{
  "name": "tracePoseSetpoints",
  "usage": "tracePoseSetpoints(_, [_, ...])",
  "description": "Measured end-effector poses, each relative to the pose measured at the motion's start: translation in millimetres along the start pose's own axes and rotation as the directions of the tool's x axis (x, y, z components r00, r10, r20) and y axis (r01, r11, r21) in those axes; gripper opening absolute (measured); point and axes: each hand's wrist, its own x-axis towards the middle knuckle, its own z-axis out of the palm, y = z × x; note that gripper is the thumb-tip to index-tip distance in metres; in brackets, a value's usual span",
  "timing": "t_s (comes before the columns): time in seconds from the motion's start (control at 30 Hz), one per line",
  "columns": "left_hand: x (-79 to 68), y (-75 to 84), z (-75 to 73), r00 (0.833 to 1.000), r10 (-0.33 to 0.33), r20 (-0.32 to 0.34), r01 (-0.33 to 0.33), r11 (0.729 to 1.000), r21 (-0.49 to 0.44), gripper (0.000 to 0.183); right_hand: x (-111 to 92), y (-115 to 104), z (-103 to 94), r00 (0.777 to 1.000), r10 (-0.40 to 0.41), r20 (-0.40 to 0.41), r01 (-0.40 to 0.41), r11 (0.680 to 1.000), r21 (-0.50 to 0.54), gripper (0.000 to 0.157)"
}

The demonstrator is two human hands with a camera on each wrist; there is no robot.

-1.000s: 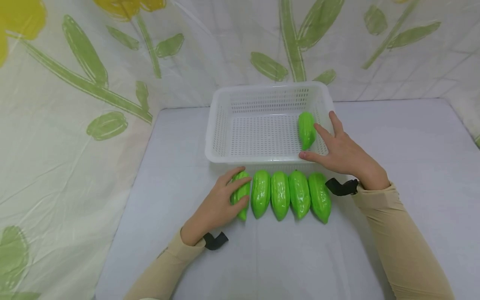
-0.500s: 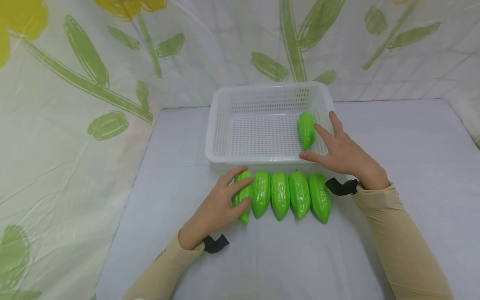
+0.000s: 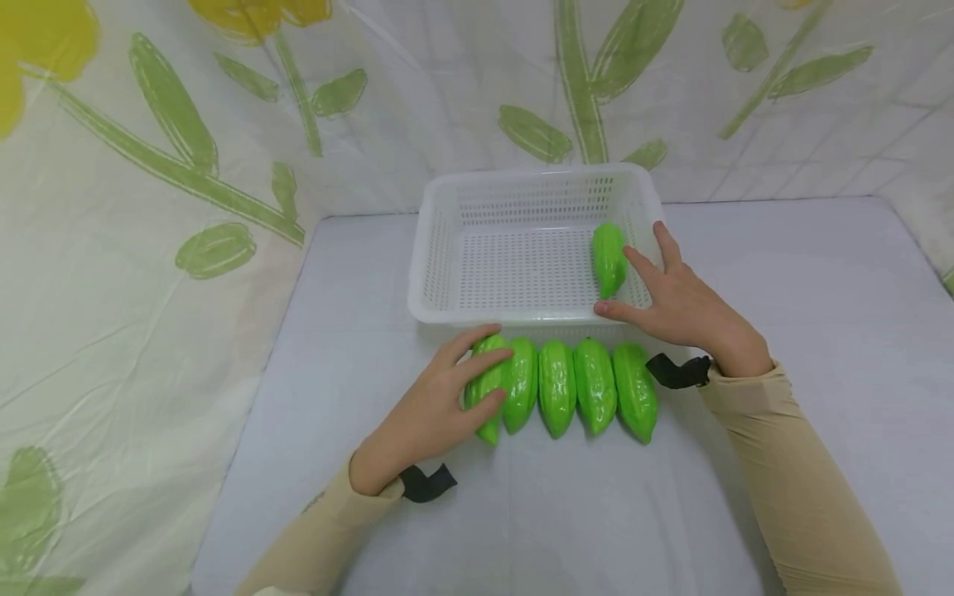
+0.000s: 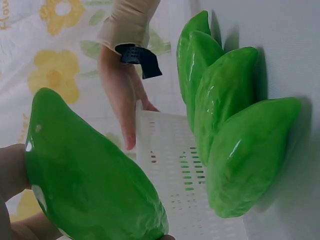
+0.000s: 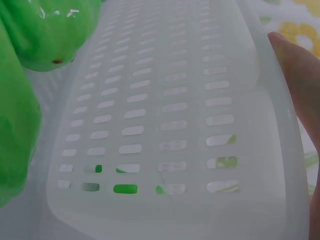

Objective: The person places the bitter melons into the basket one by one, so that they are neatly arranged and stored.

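Green fruit lies inside basket.

The left hand partly hides the leftmost green fruit in the head view. The right wrist view's right edge crops the right hand.

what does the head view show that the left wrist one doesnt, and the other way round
Only the head view: the left sleeve, the black strap at that wrist, and a clear look down into the white basket at the green fruit inside.

Only the left wrist view: lettering on the backdrop, cut off by the picture's edge.

Both: the left hand holding one green fruit, four more green fruits beside it, and the right hand at the basket's rim.
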Motion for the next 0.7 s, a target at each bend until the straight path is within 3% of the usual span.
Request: tracePoseSetpoints(0.7, [29.0,7.9,-15.0,0.999,0.022,0.036,-0.017,0.992,-0.122,0.048,1,2,1.0,1.000,-0.005,-0.007,0.005,1.000,-0.001,0.112])
